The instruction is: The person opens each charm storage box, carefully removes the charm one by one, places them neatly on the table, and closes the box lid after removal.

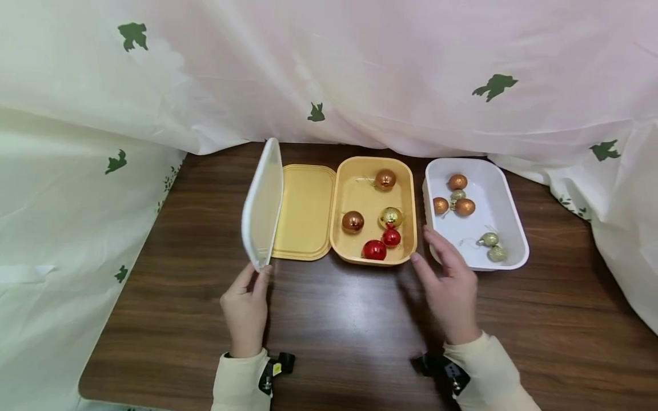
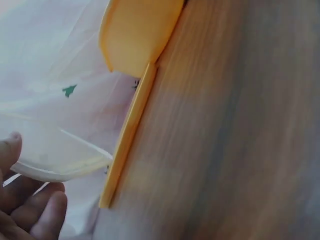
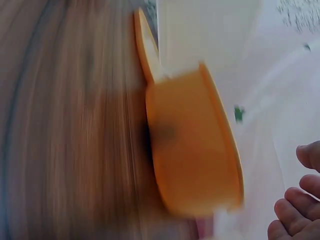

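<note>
A white-rimmed translucent lid point(image 1: 266, 200) stands on edge in the head view, its near corner pinched by my left hand point(image 1: 245, 311). It partly covers a flat yellow lid point(image 1: 307, 211) lying on the table. My right hand point(image 1: 453, 294), fingers extended and apart, is at the near corner of the yellow container point(image 1: 373, 160) and beside the white container point(image 1: 516, 222). Inside the yellow container are bauble ornaments: brown ones point(image 1: 353, 222), a gold one point(image 1: 390, 218) and red ones point(image 1: 374, 250). Orange baubles point(image 1: 465, 206) and pale gold glittery ones point(image 1: 497, 253) lie in the white container.
The dark wooden table point(image 1: 339, 342) carries both containers side by side near its far edge. Behind and to the sides hangs pale cloth point(image 1: 390, 74) printed with green birds. Black straps with cameras sit on both wrists.
</note>
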`<control>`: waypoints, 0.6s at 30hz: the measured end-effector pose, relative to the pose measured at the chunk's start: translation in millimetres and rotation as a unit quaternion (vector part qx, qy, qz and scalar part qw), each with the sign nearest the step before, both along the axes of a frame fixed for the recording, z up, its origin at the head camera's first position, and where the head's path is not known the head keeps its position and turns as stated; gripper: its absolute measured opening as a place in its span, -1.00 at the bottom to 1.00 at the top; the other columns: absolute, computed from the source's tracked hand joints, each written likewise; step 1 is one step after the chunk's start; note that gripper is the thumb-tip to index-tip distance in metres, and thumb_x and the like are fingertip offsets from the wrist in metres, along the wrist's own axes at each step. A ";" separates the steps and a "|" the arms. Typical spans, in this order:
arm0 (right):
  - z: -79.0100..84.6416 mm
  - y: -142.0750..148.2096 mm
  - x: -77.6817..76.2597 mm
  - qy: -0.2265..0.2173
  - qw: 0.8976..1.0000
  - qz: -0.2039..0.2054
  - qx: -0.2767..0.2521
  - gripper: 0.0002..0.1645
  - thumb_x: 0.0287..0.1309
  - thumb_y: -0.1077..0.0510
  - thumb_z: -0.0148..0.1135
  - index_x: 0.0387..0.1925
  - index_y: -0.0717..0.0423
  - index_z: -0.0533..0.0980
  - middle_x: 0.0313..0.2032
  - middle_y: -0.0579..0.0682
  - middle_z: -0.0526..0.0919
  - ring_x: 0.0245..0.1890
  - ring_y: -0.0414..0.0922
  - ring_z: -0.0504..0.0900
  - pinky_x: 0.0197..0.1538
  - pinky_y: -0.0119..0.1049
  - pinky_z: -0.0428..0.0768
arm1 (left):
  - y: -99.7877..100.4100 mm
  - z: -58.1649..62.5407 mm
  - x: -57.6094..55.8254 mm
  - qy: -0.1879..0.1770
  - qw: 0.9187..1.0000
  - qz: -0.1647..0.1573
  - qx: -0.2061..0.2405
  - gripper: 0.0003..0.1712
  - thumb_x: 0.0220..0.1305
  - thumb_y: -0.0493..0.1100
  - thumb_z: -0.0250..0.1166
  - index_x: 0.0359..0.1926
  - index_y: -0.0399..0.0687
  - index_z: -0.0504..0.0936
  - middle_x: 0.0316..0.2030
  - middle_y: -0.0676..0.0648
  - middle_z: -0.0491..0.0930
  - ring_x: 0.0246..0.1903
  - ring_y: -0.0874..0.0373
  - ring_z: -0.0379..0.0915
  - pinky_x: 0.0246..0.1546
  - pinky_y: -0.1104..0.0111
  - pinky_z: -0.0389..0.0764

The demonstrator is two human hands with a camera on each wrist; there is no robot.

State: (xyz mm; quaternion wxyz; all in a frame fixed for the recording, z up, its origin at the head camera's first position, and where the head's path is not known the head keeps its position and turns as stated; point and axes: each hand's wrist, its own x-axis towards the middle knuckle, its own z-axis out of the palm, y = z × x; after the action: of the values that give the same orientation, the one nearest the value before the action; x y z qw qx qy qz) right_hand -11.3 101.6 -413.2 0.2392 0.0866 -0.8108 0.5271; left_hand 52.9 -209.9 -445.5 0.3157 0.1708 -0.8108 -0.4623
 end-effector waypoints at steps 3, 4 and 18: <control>-1.9 23.7 1.7 -0.020 0.999 -0.041 0.001 -0.43 0.00 0.52 0.43 0.12 0.31 0.60 0.15 0.16 0.64 0.20 -0.34 0.53 0.29 -0.48 0.44 | -6.6 -0.1 -2.0 0.014 0.996 0.022 0.081 -0.79 0.29 -0.28 0.39 -0.11 -0.34 0.75 -0.24 -0.22 0.75 -0.32 0.42 0.62 -0.32 0.65 0.61; -1.6 31.2 2.7 -0.023 0.998 -0.055 0.002 -0.43 0.01 0.52 0.43 0.13 0.29 0.61 0.15 0.16 0.64 0.19 -0.34 0.53 0.28 -0.48 0.44 | -8.1 0.4 -3.2 0.018 0.993 0.026 0.111 -0.79 0.31 -0.29 0.38 -0.14 -0.40 0.74 -0.24 -0.24 0.74 -0.32 0.42 0.64 -0.31 0.62 0.64; -7.0 118.4 -7.5 -0.107 0.967 -0.219 0.076 -0.50 0.24 0.18 0.38 0.23 0.01 0.59 0.23 -0.11 0.60 0.20 -0.48 0.46 0.28 -0.55 0.39 | -23.9 -6.6 -12.1 0.078 0.911 0.052 0.402 -0.72 0.36 -0.28 0.31 -0.06 -0.48 0.62 -0.30 -0.17 0.72 -0.33 0.17 0.71 -0.17 0.25 0.73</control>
State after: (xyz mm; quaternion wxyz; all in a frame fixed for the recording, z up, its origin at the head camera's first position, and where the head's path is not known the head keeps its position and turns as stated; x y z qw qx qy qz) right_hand -18.8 220.0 -420.2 0.2540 -0.1321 -0.8684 0.4048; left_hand 40.8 -233.8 -452.1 0.3057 0.2885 -0.5194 -0.7440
